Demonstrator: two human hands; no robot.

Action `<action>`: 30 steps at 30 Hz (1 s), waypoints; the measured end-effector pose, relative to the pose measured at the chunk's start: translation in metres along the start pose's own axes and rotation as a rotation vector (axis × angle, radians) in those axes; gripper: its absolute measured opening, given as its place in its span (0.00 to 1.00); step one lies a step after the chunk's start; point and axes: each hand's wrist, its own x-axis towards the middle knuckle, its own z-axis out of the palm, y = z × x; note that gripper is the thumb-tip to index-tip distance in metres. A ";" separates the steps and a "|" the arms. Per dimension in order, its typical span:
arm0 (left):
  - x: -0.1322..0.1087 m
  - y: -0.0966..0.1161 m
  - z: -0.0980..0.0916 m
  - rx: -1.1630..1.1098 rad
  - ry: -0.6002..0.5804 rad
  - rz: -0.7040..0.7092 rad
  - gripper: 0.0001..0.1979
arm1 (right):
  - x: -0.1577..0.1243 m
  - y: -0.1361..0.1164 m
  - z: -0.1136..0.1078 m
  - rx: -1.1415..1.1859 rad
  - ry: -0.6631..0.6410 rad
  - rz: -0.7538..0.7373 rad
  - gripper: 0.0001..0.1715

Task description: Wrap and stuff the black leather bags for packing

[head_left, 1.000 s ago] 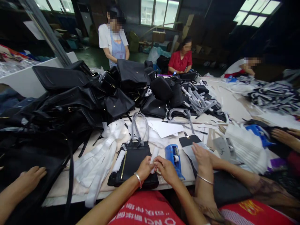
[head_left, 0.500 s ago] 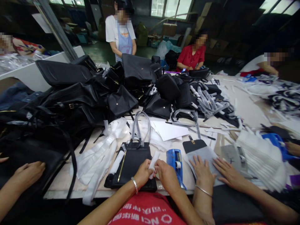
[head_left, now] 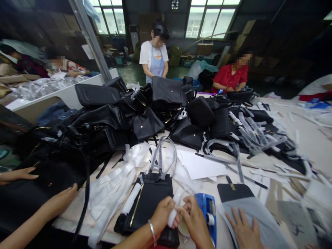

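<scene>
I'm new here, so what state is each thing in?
White wrapping: held, tilted
Left hand grip: closed on wrapping
Right hand grip: fingers bent
Black bag: lying flat
Gold zipper: looks closed
Bag handles: film-wrapped, raised
Tape dispenser: unheld
White sheets: overlapping
Bag heap: jumbled

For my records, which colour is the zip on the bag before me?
The zip is gold, clearest in the head view.

A slanted metal post stands left of an aproned co-worker, windows behind.
</scene>
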 end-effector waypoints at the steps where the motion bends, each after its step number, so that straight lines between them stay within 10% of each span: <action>1: 0.000 0.004 0.000 -0.055 -0.017 -0.016 0.23 | 0.001 0.005 0.005 0.050 0.017 0.006 0.14; 7: 0.005 0.018 -0.017 -0.336 -0.198 -0.190 0.22 | 0.014 0.017 0.021 0.161 -0.134 -0.059 0.09; 13: 0.019 0.021 -0.041 -0.470 -0.395 -0.330 0.21 | 0.091 -0.002 -0.038 -0.154 -0.468 -0.242 0.04; 20: 0.026 0.021 -0.040 -0.479 -0.347 -0.271 0.24 | 0.229 -0.037 -0.020 -0.607 0.116 -0.069 0.19; 25: 0.024 0.030 -0.045 -0.338 -0.217 -0.241 0.23 | 0.264 -0.062 0.023 -0.718 0.013 0.082 0.21; 30: 0.022 0.037 -0.057 -0.199 -0.117 -0.233 0.22 | 0.225 -0.055 0.003 -0.557 -0.055 0.018 0.15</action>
